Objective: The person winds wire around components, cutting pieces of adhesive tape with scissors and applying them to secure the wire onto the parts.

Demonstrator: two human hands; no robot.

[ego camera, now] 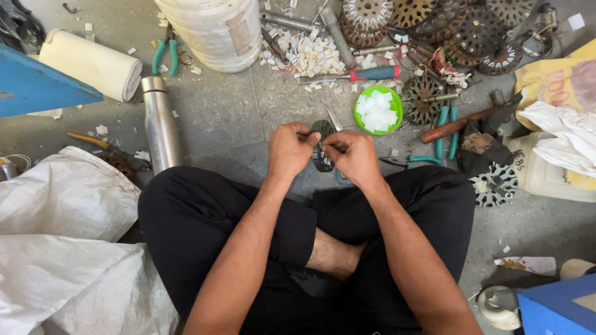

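I sit cross-legged on a concrete floor. My left hand [290,147] and my right hand [354,155] meet over a dark round slotted metal disc [322,144] held upright between them. Both hands pinch its top edge. A thin metal tool tip [334,119] pokes up beside the disc near my right fingers. A green bowl [360,118] with white paper pieces lies just beyond the hands.
A steel bottle [160,124] lies at the left, a white bucket [214,31] beyond it. Stacks of slotted discs [434,25], a red-handled screwdriver [372,74], teal pliers [444,124] and a wooden-handled hammer [453,126] crowd the far right. White sacks [62,248] lie at my left knee.
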